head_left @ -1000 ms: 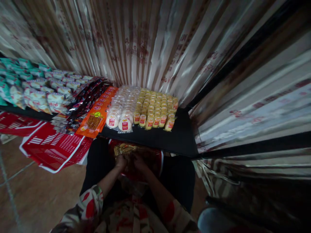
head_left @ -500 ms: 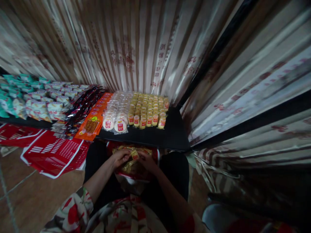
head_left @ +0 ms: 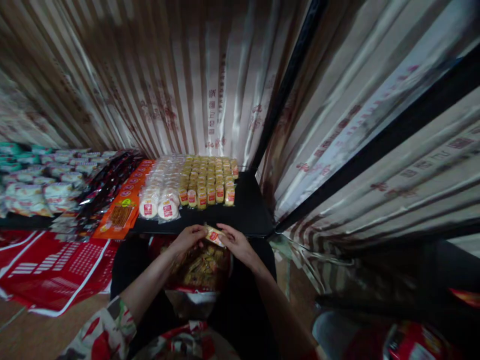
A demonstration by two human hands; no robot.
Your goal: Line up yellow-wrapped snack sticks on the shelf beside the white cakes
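Note:
My left hand (head_left: 186, 238) and my right hand (head_left: 235, 242) meet just below the front edge of a black shelf (head_left: 247, 212). Between their fingertips they pinch a small yellow snack packet (head_left: 214, 235) with a red label. Under the hands lies an open red bag (head_left: 200, 267) full of the same yellow packets, resting on my lap. On the shelf, rows of yellow packets (head_left: 210, 177) stand upright, with round white cakes (head_left: 161, 192) to their left.
Orange snack packs (head_left: 120, 212), dark red packs (head_left: 107, 182) and white-green bags (head_left: 33, 187) fill the shelf to the left. Red printed bags (head_left: 45, 265) hang below it. Striped shiny curtains (head_left: 210, 90) close off the back and right. A red pack (head_left: 408, 342) lies bottom right.
Both hands have come up out of the red bag with one yellow packet and now hold it near the shelf edge. The view has swung left to right.

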